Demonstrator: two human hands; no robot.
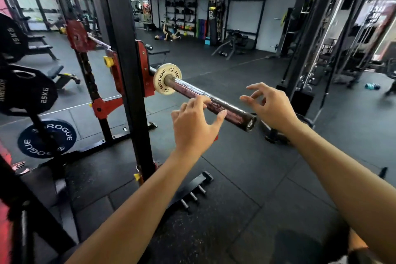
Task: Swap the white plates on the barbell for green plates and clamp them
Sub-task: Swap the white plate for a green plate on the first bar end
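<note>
A small white ROGUE plate [167, 79] sits at the inner end of the barbell sleeve [233, 113], against the red rack hook. The dark sleeve points toward me and to the right. My left hand [196, 123] is over the middle of the sleeve with spread fingers, its fingertips touching or just above the metal. My right hand [270, 107] hovers to the right of the sleeve near its free end, fingers loosely spread, holding nothing. No green plate or clamp is visible.
The black rack upright [126, 66] stands just left of the sleeve. Black 15 kg [10, 36] and 25 kg [32, 92] plates hang on the left, a blue ROGUE plate [47, 138] below. A pegged bracket [192, 191] lies on the floor. People exercise far back.
</note>
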